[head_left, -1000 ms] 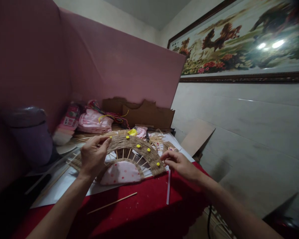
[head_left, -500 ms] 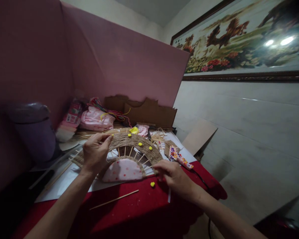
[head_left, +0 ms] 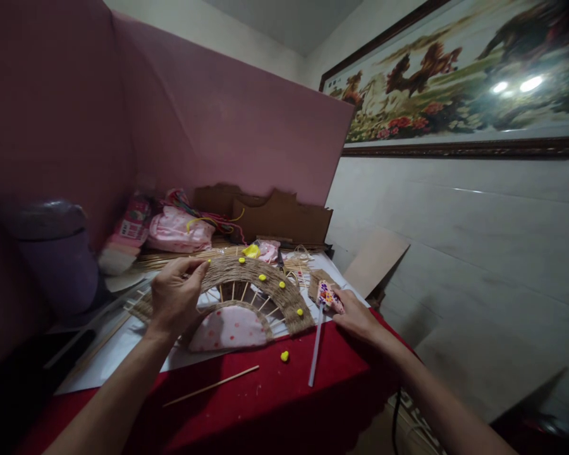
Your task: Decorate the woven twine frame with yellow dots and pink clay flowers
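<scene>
Right hand (head_left: 358, 316) moved onto glue gun (head_left: 329, 294) | yellow beads (head_left: 284, 356): maybe five

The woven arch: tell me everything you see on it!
The woven arch is a half-ring of brown twine wound over wooden spokes, dotted with yellow blobs. A pink spotted fabric half-circle fills its middle. It lies flat on white paper; the left hand pinches its top edge, the right hand holds a flowered tool beside its right end.
</scene>
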The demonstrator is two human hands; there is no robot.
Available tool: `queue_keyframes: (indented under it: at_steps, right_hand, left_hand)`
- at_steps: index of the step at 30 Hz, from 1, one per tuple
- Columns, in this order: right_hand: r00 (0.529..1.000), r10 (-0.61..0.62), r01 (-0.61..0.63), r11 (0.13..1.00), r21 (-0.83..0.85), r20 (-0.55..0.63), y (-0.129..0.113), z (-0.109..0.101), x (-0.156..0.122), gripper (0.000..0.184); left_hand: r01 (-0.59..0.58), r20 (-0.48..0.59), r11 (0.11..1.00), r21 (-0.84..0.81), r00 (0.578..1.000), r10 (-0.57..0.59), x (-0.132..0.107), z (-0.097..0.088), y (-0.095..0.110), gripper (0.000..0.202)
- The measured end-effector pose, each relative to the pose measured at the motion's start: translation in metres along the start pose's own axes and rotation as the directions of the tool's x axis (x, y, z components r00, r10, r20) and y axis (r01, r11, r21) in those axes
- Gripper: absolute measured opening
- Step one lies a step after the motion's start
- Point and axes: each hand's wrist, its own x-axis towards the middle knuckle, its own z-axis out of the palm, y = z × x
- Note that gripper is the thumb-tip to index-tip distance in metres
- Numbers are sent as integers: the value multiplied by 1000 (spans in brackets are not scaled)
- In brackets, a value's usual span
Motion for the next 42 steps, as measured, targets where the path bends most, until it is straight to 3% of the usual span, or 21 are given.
queue_keyframes:
  at_steps: [6, 8, 12, 19, 21, 23, 26, 29, 33, 36, 38, 42]
  right_hand:
    - [982, 80, -53, 986, 155, -172, 0, 0, 0, 45]
    - [968, 129, -64, 956, 287, -214, 0, -1, 0, 40]
    - [951, 282, -140, 755, 640, -125, 4, -3, 5, 36]
    - [953, 304, -163, 563, 810, -20, 1, -25, -3, 31]
    - [962, 271, -145, 364, 920, 44, -11, -34, -11, 26]
    - [971, 223, -141, 259, 955, 83, -29, -42, -19, 24]
    - [980, 70, -200, 269, 942, 188, -67, -47, -30, 27]
    - [957, -49, -258, 312, 914, 286, -108, -42, -34, 33]
    - [909, -219, -305, 234, 923, 355, -149, -26, -25, 40]
    - [894, -234, -341, 194, 920, 381, -167, -12, -12, 35]
    - [890, -253, -312, 269, 911, 380, -176, -4, -4, 38]
    - [891, -241, -207, 540, 816, 385, -191, 6, 6, 46]
  left_hand:
    - [30, -7, 999, -27, 1000, -30, -1, 0, 1, 19]
    - [22, -1, 1000, -21, 1000, -22, -1, -1, 3, 18]
    - [19, -7, 1000, -10, 1000, -19, 0, -1, 3, 17]
    - [39, -10, 999, -14, 999, -39, 1, -1, 3, 19]
    - [47, -28, 999, -17, 998, -48, 1, -2, 4, 19]
    - [60, -41, 998, -32, 997, -62, 1, -2, 4, 20]
    - [89, -37, 994, -59, 995, -92, 1, -1, 3, 22]
    - [125, -43, 990, -63, 991, -128, 1, -1, -1, 23]
    - [193, -83, 977, -90, 976, -200, 3, 0, -5, 22]
    - [246, -96, 960, -135, 961, -260, 4, 0, -9, 24]
    - [265, -100, 950, -165, 954, -283, 5, 1, -11, 25]
    - [281, -97, 930, -239, 946, -310, 5, 1, -15, 25]
